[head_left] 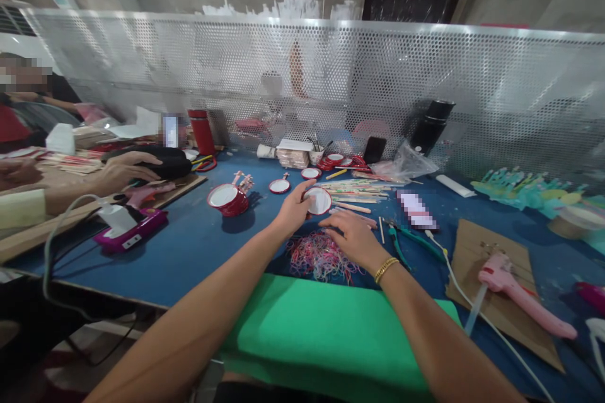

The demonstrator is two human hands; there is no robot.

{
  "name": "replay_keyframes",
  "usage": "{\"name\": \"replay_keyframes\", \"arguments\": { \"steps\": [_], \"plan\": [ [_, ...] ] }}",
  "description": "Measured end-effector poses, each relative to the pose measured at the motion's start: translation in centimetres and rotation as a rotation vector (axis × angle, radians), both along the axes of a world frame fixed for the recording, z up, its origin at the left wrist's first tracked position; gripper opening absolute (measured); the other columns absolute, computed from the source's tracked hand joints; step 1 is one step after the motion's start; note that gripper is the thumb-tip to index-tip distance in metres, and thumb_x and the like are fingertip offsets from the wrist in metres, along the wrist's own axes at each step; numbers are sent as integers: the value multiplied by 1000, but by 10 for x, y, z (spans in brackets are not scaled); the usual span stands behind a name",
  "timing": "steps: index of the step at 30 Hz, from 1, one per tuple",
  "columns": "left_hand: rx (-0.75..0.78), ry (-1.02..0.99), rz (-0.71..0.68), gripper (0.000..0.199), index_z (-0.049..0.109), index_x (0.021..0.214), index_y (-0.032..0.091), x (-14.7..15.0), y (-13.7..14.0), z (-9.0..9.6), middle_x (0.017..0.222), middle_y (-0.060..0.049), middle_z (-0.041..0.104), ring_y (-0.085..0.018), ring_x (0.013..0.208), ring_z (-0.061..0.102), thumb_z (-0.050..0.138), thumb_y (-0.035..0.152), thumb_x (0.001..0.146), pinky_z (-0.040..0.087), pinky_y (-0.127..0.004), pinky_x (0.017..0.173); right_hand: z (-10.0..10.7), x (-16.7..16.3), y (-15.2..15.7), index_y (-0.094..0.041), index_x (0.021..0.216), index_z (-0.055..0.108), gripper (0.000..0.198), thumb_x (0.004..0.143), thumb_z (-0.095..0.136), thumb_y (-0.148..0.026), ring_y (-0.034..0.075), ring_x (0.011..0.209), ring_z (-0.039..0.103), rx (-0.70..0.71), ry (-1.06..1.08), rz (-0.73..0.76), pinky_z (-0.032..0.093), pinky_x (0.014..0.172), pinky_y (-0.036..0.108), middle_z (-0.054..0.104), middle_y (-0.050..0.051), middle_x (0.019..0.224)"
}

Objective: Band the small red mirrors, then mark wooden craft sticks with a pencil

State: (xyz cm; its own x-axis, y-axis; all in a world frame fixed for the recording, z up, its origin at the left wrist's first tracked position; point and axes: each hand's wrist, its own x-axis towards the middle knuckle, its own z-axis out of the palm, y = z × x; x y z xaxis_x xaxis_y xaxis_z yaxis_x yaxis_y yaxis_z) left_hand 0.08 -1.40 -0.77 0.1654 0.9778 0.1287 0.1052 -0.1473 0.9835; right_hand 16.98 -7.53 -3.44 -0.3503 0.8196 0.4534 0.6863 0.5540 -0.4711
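My left hand (297, 209) is closed on a small round mirror with a red rim (319, 201), its pale face turned up toward me. Just right of it, my right hand (352, 234) hovers over a heap of thin coloured elastic bands (321, 258), fingers apart and slightly bent, with nothing visible in them. Behind that hand lie many patterned flat sticks (357, 189). A stack of red-rimmed round mirrors (229, 199) stands to the left, with another mirror (280, 186) flat on the blue table (189, 258).
A pink glue gun (520, 296) rests on cardboard (466, 264) at right, near teal-handled pliers (401, 242) and a phone (416, 209) on a cable. Green cloth (331, 321) covers the front edge. At left are a purple power strip (132, 230) and another person's hand (127, 170).
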Motion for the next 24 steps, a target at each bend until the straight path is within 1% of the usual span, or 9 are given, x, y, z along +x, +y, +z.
{"name": "replay_keyframes", "arguments": {
  "steps": [2, 5, 8, 10, 13, 16, 18, 21, 24],
  "plan": [
    [8, 2, 14, 55, 55, 138, 19, 0, 0, 1, 82, -1, 56, -8, 56, 44, 54, 15, 83, 41, -17, 46, -2, -4, 2, -20, 105, 73, 18, 91, 62, -16, 21, 103, 62, -11, -48, 9, 44, 98, 38, 73, 6, 104],
    [14, 21, 27, 57, 55, 139, 22, 0, 0, 3, 88, -2, 60, -7, 56, 44, 53, 12, 83, 41, -17, 45, -2, -6, 3, -20, 100, 75, 15, 89, 66, -18, 22, 100, 61, -27, -100, -2, 44, 96, 39, 72, 6, 100],
    [5, 35, 21, 57, 55, 140, 23, 1, 0, 3, 96, -4, 64, -7, 56, 45, 51, 11, 84, 42, -17, 45, 0, -6, 3, -21, 87, 75, 7, 84, 71, -16, 22, 96, 60, -23, -97, -22, 44, 93, 38, 71, 5, 93],
    [2, 35, 13, 55, 58, 138, 23, 1, 1, 2, 102, -5, 66, -7, 56, 46, 50, 12, 85, 42, -18, 45, 0, -5, 2, -20, 79, 73, 7, 81, 72, -13, 21, 93, 60, -18, -69, -27, 43, 92, 37, 70, 4, 89],
    [16, 34, 5, 46, 67, 126, 19, 0, 2, 0, 105, -6, 67, -8, 57, 47, 48, 13, 84, 41, -18, 45, 0, -3, 2, -19, 76, 69, 9, 82, 70, -12, 21, 92, 60, -19, -12, -44, 42, 92, 38, 69, 4, 88],
    [40, 33, 2, 32, 75, 102, 16, -1, 3, -2, 101, -7, 68, -10, 62, 51, 50, 14, 82, 41, -18, 48, 0, 0, 3, -20, 78, 67, 9, 85, 65, -14, 21, 94, 60, -30, 74, -73, 42, 91, 37, 70, 4, 90],
    [45, 42, 3, 25, 75, 89, 15, -2, 3, -2, 95, -6, 67, -11, 66, 53, 52, 15, 79, 42, -18, 50, -1, 2, 4, -20, 80, 65, 8, 86, 61, -17, 21, 92, 60, -61, 157, -83, 43, 88, 36, 69, 3, 88],
    [48, 67, -14, 20, 73, 83, 16, -2, 1, -1, 92, -5, 64, -12, 71, 55, 55, 16, 76, 45, -19, 54, -1, 4, 6, -20, 83, 63, 8, 87, 57, -21, 18, 82, 60, -131, 293, -87, 44, 79, 32, 67, 2, 82],
    [75, 80, -75, 19, 74, 86, 17, -1, -1, 1, 102, -6, 61, -13, 77, 57, 59, 23, 76, 48, -21, 57, 0, 5, 6, -20, 82, 61, 9, 86, 55, -26, 16, 72, 58, -154, 383, -99, 44, 71, 28, 65, 0, 77]
  ]
}}
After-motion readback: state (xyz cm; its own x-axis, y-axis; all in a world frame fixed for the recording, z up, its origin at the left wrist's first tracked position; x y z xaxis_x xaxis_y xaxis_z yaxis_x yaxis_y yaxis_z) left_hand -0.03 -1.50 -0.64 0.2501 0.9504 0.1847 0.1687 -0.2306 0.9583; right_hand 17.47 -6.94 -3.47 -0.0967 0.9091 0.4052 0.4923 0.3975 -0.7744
